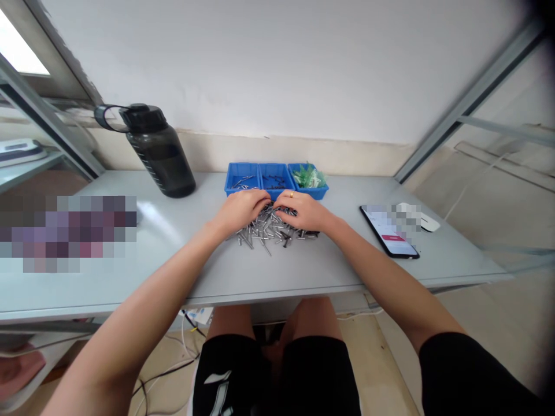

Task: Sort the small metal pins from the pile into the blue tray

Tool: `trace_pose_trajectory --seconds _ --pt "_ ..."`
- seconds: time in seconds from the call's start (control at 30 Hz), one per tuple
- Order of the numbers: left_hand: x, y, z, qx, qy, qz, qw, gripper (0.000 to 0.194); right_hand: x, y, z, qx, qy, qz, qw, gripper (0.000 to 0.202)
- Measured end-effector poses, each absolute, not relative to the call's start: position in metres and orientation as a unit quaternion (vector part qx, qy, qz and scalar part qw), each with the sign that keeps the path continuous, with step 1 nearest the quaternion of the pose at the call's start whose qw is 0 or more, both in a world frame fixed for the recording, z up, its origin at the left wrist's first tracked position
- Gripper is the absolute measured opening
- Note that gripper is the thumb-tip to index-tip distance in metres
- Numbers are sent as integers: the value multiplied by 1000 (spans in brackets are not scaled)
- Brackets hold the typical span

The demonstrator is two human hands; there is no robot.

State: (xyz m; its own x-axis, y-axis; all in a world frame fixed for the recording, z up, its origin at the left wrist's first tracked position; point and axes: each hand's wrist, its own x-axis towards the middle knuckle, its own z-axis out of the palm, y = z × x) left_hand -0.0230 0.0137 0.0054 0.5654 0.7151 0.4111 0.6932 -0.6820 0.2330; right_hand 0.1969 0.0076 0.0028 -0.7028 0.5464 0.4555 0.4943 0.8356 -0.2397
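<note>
A loose pile of metal screws and small pins (269,228) lies on the grey table. My left hand (245,209) rests over the pile's upper left side, fingers curled and closed together; whatever they hold is hidden. From the right, my right hand (301,209), with a ring on one finger, reaches over the upper right of the pile with its fingers bent closed, their tips among the screws. Just behind both hands stand three joined blue bins: the left bin (244,168) has silvery pieces, the middle bin (274,169) dark screws, the right bin (321,195) green and whitish pieces.
A large dark bottle (162,156) stands at the back left of the table (277,274). To the right lie a phone (388,234) and a white mouse (427,222). A blurred-out patch covers the left side. Metal posts and a wall bound the table.
</note>
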Motion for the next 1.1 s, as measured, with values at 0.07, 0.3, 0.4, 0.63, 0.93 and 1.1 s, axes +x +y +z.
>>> trace_pose_trajectory --seconds 0.07,0.3,0.4,0.63,0.93,1.1 --pt "-23 13 6 884 400 243 23 23 197 8 3 -279 -922 49 263 19" --pt "-23 14 6 879 404 251 25 24 198 9 3 -288 -921 49 257 20" --pt "-24 15 6 879 404 251 24 25 199 11 3 -297 -922 53 244 23" --pt "-24 12 9 874 414 252 32 25 201 13 3 -299 -920 53 246 24" --pt "-23 11 9 879 421 222 36 24 202 16 1 -293 -917 53 267 23" --pt "-23 11 9 870 441 217 34 26 200 12 4 -314 -906 37 280 21"
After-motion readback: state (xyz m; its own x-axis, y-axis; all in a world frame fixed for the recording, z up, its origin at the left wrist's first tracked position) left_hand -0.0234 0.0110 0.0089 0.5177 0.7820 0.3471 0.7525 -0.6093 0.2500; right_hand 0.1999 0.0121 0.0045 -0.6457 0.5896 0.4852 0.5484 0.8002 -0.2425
